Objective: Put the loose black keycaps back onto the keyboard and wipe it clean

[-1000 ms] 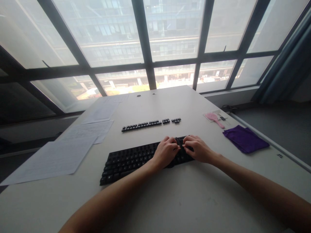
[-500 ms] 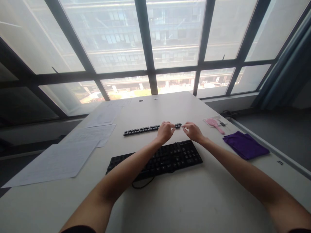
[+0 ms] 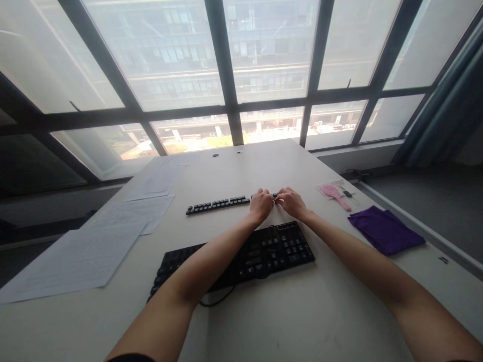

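Both hands, left hand (image 3: pixel 261 205) and right hand (image 3: pixel 290 202), pinch keycaps at the row of removed keycaps (image 3: pixel 218 204); keyboard (image 3: pixel 241 259) keeps most keys.

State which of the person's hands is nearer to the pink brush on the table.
Right. The right hand lies on the side of the pink brush, well short of it; the left hand is farther off, beside the right hand.

Keycap row (image 3: pixel 218 204) lies behind keyboard (image 3: pixel 264 251); papers (image 3: pixel 94 241) left, cloth (image 3: pixel 385 230) right.

text: none legible | keyboard (image 3: pixel 241 259) legends, papers (image 3: pixel 75 251) print: too small
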The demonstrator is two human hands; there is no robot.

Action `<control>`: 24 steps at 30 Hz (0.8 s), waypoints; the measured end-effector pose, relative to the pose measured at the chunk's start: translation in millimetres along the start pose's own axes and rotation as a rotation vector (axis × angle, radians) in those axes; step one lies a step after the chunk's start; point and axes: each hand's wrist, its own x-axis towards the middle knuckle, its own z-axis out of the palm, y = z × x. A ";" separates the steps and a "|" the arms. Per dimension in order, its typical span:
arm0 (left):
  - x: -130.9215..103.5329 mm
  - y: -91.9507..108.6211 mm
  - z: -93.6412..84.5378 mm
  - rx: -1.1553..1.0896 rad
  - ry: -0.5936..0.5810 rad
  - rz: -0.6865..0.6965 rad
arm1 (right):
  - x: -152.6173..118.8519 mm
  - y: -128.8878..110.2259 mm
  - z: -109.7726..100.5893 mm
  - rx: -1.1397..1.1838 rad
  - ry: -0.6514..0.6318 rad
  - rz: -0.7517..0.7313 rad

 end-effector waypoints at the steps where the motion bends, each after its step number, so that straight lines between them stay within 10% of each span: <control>1: -0.8 -0.4 -0.8 0.005 -0.004 -0.001 | 0.1 0.9 0.8 0.012 0.000 -0.008; 13: -21.8 -9.0 -16.2 -0.010 -0.032 -0.063 | -18.2 -2.9 -10.5 0.134 0.031 -0.053; 24: -37.3 -14.0 -30.3 -0.154 -0.051 -0.176 | -92.0 -14.1 -66.8 0.401 0.209 0.098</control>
